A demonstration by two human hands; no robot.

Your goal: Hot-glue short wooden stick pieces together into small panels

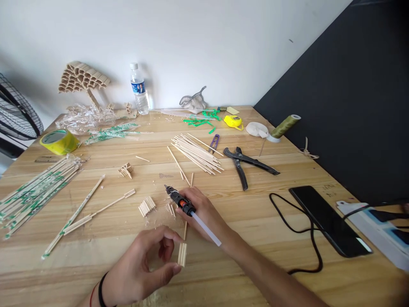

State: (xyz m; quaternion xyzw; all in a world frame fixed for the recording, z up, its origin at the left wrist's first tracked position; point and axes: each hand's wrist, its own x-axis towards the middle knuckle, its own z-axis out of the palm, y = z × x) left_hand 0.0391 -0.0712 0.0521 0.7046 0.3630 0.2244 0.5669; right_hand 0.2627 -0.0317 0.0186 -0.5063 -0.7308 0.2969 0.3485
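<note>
- Currently, the left hand (145, 260) has its grip nearly closed, thumb and forefinger pinching a small stick bundle (182, 255) by its two ends over the near part of the desk (249, 277).
- A long thin stick (185, 230) runs from the bundle's far end and passes beneath the right hand (204, 211); whether the two are joined, I cannot tell.
- The right hand's grip is wrapped around a black glue gun (177, 197), nozzle pointing away and leftward; a translucent glue stick (207, 229) juts from its rear.
- Left of the glue gun lies a row of short sticks (147, 207), near but apart.
- Beyond the hands is a pile of long sticks (198, 154), with purple snips (214, 143) at its far side and black cutters (246, 158) to its right.
- Farther right lies a phone (329, 219).
</note>
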